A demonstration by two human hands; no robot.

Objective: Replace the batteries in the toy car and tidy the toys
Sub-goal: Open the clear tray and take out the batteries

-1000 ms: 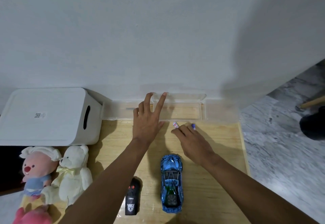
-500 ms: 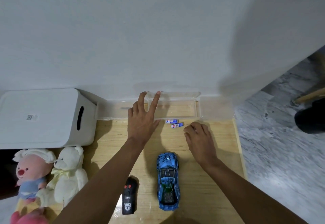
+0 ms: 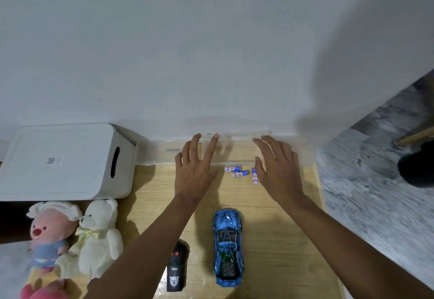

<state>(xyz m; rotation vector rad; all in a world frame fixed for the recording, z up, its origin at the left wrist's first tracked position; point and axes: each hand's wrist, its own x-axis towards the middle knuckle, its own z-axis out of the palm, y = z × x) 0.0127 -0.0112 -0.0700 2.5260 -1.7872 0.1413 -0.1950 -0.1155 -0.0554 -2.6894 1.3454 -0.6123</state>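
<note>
Your left hand (image 3: 195, 169) and right hand (image 3: 279, 167) are both flat and hold nothing, reaching over the clear box (image 3: 157, 155) at the far edge. Three batteries (image 3: 240, 174) lie loose between them, beyond the toy car (image 3: 227, 247). A bump could roll them away.

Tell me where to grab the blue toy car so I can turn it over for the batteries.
Grip the blue toy car across its middle, between the wheels, coming from above with thumb and fingers on its long sides. It stands on its wheels, nose to the wall, and the black remote on its left lies clear of it.
</note>
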